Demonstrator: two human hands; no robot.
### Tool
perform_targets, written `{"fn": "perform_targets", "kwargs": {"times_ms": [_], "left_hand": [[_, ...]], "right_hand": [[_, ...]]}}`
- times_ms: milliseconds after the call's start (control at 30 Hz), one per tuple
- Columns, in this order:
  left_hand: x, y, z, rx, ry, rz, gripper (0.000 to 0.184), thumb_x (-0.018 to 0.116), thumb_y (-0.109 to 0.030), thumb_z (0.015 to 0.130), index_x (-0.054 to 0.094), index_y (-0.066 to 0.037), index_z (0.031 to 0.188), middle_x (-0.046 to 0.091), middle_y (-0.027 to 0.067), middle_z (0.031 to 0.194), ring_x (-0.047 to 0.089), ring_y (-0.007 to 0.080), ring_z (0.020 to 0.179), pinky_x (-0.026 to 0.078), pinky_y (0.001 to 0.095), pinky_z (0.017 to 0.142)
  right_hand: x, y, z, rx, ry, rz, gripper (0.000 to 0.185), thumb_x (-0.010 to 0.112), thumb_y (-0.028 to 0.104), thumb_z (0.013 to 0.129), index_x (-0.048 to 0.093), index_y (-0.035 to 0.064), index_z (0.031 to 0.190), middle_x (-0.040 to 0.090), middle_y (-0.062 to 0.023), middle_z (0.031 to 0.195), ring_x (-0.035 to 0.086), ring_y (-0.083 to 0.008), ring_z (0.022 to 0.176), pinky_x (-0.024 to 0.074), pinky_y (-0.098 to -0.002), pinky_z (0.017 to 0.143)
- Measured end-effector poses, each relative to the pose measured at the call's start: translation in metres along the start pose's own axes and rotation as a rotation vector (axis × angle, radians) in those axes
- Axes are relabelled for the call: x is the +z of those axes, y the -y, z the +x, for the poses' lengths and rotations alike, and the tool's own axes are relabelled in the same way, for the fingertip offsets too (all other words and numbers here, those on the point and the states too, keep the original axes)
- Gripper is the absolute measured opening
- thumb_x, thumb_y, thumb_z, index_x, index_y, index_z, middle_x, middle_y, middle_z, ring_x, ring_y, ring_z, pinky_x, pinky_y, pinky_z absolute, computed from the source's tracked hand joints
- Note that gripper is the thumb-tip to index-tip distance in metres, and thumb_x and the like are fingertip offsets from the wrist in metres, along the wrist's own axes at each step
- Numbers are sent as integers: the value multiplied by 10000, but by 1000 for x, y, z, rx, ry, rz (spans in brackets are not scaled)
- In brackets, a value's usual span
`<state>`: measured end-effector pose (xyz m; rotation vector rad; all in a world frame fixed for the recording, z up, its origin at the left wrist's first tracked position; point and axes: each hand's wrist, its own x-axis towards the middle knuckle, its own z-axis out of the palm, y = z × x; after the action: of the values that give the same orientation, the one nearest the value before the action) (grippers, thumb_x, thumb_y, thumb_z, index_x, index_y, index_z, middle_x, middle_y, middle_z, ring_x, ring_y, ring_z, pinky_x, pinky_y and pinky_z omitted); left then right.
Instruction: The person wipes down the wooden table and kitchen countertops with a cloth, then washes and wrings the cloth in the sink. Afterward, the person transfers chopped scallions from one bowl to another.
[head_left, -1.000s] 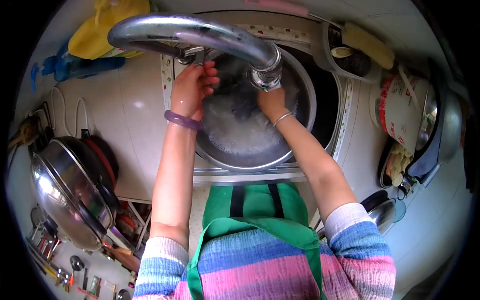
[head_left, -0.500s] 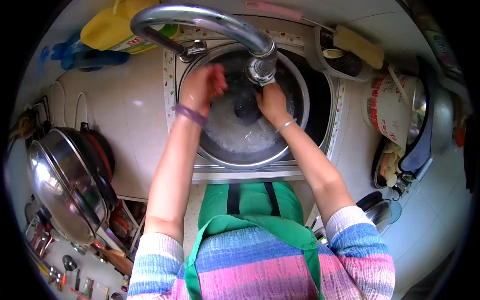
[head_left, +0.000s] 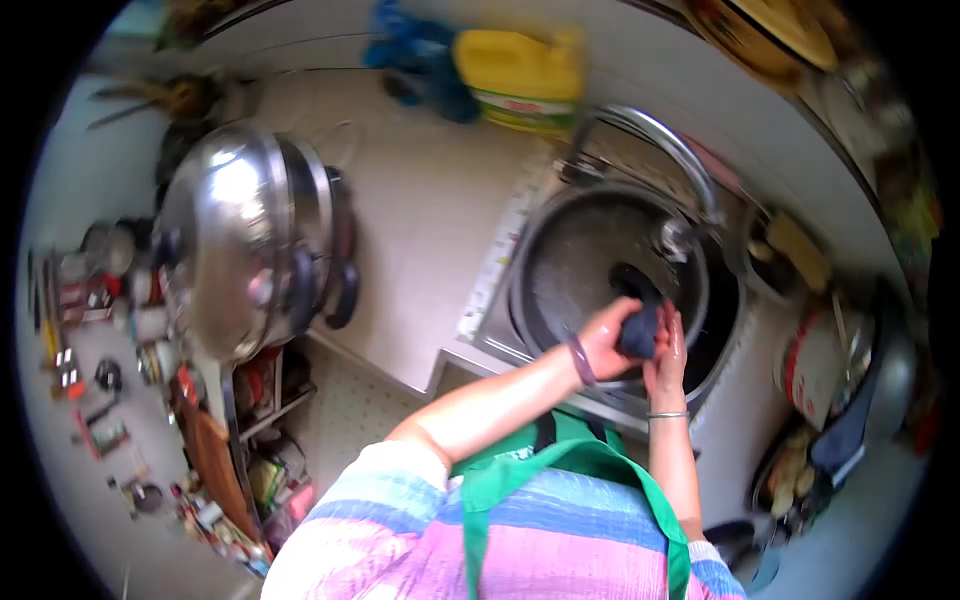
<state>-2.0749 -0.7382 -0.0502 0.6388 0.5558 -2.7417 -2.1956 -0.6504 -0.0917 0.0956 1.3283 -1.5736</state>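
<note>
In the head view, the left forearm slants in from the near left, elbow bent out to the side, with a purple bangle (head_left: 580, 360) around its wrist. The left hand (head_left: 606, 342) is curled about the left side of a dark, soft-looking, cloth-like bundle (head_left: 638, 334). The right forearm points nearly straight to the far side, wrist little bent, a thin silver bracelet (head_left: 667, 414) around it. The right hand (head_left: 669, 350) has its fingers stretched toward the far side, palm turned left against the bundle, so the two hands hold it between them. The bundle is over the near right part of a round grey metal basin (head_left: 526, 250) with water in it, set in the sink. A curved chrome faucet (head_left: 690, 166) arches over the basin's far right side. A yellow plastic jug (head_left: 518, 78) stands to the far left of the faucet; a large lidded metal pot (head_left: 225, 250) is well apart, at left.
</note>
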Motion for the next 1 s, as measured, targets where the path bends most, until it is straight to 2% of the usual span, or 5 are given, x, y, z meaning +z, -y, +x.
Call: {"fn": "perform_targets", "kwargs": {"times_ms": [233, 400, 567, 767, 1000], "left_hand": [[-20, 12, -7, -53, -107, -67, 365, 539, -360, 884, 589, -27, 1026, 601, 58, 765, 589, 142, 680, 473, 235, 546], [-18, 1, -9, 118, -354, 618, 270, 579, -291, 891, 544, -25, 865, 566, 49, 666, 555, 143, 550, 392, 226, 376], [-41, 2, 12, 415, -662, 2165, 462, 613, -296, 811, 504, 85, 1048, 638, 260, 817, 630, 396, 840, 503, 457, 757], [-25, -3, -4, 77, -199, 675, 369, 532, -331, 909, 528, 22, 1017, 627, 148, 773, 619, 225, 596, 505, 304, 489], [-25, 16, -20, -64, 126, -301, 397, 476, -363, 931, 522, 23, 1015, 568, 115, 850, 587, 159, 673, 488, 214, 485]], "right_hand": [[14, -47, 68, 645, 385, 1064, 567, 590, 489, 843, 493, -2, 1109, 574, -127, 971, 577, -220, 915, 484, -315, 828], [37, -15, 70, 220, -33, -371, 290, 658, 307, 834, 577, 69, 978, 594, -37, 806, 573, -173, 642, 473, -283, 574], [18, -24, 114, -492, 143, -1656, 445, 667, 301, 781, 579, -63, 1022, 650, -187, 879, 624, -296, 775, 479, -383, 712], [43, 28, 77, 262, 364, -609, 367, 604, 314, 872, 565, 23, 1092, 619, -126, 926, 611, -241, 766, 532, -375, 690], [42, 0, 35, 95, 441, 545, 678, 465, 502, 901, 363, 2, 1347, 422, -143, 1348, 346, -290, 1294, 272, -402, 1095]]}}
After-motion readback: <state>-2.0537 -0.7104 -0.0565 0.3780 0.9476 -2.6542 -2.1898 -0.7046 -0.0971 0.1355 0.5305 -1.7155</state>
